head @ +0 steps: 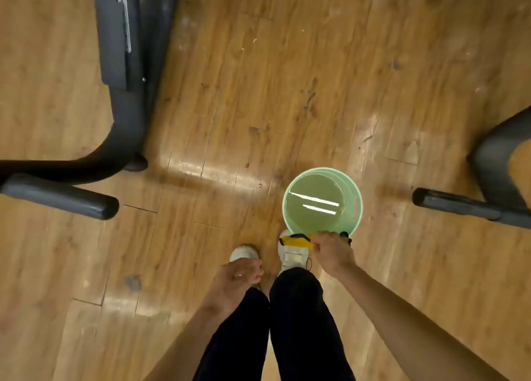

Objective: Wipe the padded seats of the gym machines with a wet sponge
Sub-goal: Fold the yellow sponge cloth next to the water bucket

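Note:
A yellow sponge with a dark scouring side (297, 240) is pinched in my right hand (332, 252), just at the near rim of a pale green bucket (357, 205) that holds water. My left hand (240, 275) hangs loosely curled over my left leg and holds nothing. No padded seat is in view; only dark machine frames show.
I stand on a wooden floor, white shoes (293, 255) close to the bucket. A grey machine frame with a foot bar (61, 196) stands at the left, with an upright (123, 50) at top left. Another machine leg (471, 208) juts in from the right.

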Demonstrator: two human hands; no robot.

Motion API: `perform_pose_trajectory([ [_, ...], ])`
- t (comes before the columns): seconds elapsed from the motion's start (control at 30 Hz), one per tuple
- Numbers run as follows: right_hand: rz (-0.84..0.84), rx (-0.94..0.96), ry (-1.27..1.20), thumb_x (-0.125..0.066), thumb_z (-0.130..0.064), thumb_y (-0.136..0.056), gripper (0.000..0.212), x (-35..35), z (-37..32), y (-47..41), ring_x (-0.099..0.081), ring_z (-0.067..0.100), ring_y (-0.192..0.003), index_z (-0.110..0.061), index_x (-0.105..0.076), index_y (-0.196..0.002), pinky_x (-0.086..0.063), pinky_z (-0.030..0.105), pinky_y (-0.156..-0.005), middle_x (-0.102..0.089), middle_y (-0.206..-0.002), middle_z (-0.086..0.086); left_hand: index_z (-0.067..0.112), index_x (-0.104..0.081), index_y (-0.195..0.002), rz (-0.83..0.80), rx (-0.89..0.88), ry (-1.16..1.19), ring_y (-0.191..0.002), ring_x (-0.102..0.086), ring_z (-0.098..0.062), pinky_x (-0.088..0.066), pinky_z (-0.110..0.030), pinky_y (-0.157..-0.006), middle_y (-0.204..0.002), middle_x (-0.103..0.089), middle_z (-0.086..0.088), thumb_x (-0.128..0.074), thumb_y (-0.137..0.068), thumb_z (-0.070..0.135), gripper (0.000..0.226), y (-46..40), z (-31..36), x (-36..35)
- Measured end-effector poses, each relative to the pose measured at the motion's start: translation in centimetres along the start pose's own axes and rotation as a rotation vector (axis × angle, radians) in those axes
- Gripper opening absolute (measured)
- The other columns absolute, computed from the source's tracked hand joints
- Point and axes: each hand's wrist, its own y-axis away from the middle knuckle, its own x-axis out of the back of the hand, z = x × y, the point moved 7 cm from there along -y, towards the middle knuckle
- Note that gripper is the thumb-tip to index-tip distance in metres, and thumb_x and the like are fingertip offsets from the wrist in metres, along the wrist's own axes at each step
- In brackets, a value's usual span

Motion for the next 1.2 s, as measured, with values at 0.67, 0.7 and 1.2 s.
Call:
perform_pose_trajectory([
  [0.67,-0.09,0.015,-0.415,-0.067,-0.027,-0.084,0.019,-0.4,-1.6,0.7,-0.053,0.019,-0.069,-0.014,-0.058,-0.073,-0.04,0.032,-0.06,-0.056,-0.07,0.002,0.013,-0.07,-0.106,0.058,-0.011,0.225,-0.098,-0.071,-0.017,-0.051,-0.018,-0.077,-0.101,-0.076,-0.005,-0.063,-0.088,0.024,0.022,3.2,-3.5,1.9],
  [0.7,-0.114,0.023,-0.514,-0.068,-0.026,-0.081,0.021,0.9,-2.6,2.4,-0.051,0.017,-0.067,-0.01,-0.058,-0.072,-0.042,0.033,-0.06,-0.056,-0.068,0.006,0.012,-0.07,-0.107,0.065,-0.014,0.252,-0.097,-0.071,-0.016,-0.051,-0.017,-0.077,-0.101,-0.075,-0.005,-0.062,-0.088,0.024,0.023,4.4,-2.7,1.6],
  [1.2,-0.204,0.445,-0.601,-0.051,-0.043,-0.094,0.038,20.8,-21.0,31.1,-0.062,0.038,-0.093,-0.009,-0.066,-0.1,-0.051,0.055,-0.085,-0.065,-0.097,0.024,0.004,-0.065,-0.12,0.101,-0.196,1.146,-0.098,-0.072,-0.024,-0.06,-0.032,-0.073,-0.111,-0.073,-0.013,-0.058,-0.096,0.017,0.028,29.2,7.0,4.9],
])
